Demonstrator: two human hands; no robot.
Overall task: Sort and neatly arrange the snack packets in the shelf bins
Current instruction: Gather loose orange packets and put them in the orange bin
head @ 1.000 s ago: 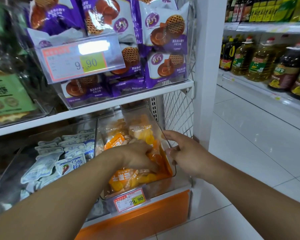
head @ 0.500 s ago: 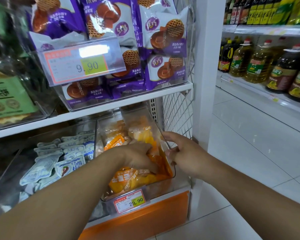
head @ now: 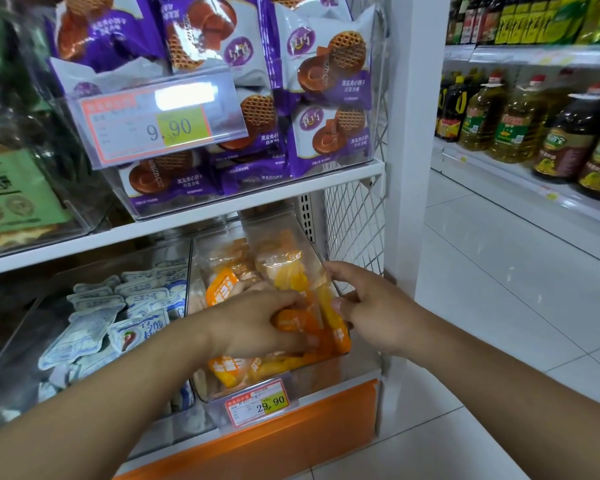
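- Barely anything has shifted over the last second: your left hand point(head: 257, 323) stays buried in the orange snack packets point(head: 302, 327) inside the clear bin point(head: 222, 244) at the right end of the lower shelf, and your right hand point(head: 368, 306) has crept only a little further along that bin's right wall.
- Your left hand lies palm down with its fingers curled into the heap, pressing and gripping the top packets; you cannot see exactly how many it has hold of.
- Your right hand sits at the bin's right edge, index finger stretched along the rim and thumb tucked against the side of the pile. Its fingers look loosely bent, and whether they pinch a packet or only brace the wall cannot be told from this view.
- The orange packets are all inside this bin, heaped unevenly, some leaning on the right wall, some lying flat near the front above the price tag point(head: 257, 403).
- Since the pile looks the same as a second ago, you are likely mid-squeeze, gathering packets, with the tidying here not yet finished.
- The white packets point(head: 94, 323) in the neighbouring bin to the left lie loose and untouched, so that bin probably needs attention next.
- The purple waffle packets point(head: 329, 88) on the shelf above stand fairly orderly.
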